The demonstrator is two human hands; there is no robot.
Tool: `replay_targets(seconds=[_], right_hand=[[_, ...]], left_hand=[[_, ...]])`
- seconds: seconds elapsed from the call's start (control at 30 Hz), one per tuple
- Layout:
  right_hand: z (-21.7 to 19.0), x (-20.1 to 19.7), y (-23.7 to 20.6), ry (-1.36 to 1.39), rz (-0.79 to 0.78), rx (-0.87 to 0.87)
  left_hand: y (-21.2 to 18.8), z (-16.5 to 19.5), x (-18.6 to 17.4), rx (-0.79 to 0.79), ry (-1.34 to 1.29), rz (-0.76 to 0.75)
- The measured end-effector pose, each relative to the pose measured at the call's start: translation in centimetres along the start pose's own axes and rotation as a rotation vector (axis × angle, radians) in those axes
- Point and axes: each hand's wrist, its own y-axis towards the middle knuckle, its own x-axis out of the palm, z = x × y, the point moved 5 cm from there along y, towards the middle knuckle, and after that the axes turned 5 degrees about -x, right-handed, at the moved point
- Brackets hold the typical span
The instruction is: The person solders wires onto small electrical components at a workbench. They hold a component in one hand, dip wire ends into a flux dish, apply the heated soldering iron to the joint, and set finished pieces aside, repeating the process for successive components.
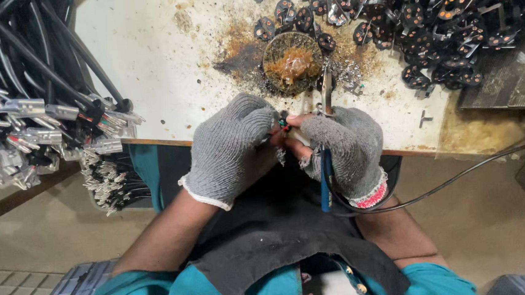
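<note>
Two gloved hands meet at the bench's [165, 80] near edge. I see my left hand [229, 150] curled shut on a small plug piece [283, 124], and my right hand [349, 147] gripping the soldering iron [326, 131] just beside it, its tip near the flux tin [292, 62].

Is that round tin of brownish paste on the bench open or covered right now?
Open. The round tin on the white bench shows its amber-brown paste from above; no lid sits on it.
</note>
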Motion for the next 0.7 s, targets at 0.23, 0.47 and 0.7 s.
replay_targets(seconds=[0.23, 0.47, 0.7], right_hand=[[-0.2, -2.2, -0.9, 0.357, -0.054, -0.021], [0.5, -1.6, -4.3, 0.123, -0.093, -0.191], [0.9, -0.5, -5.0, 0.037, -0.055, -0.246]], left_hand=[[0.3, 0.5, 0.5, 0.050, 0.146, 0.079], [-0.2, 0.2, 0.3, 0.061, 0.099, 0.081], [-0.1, 0.2, 0.1, 0.049, 0.064, 0.057]])
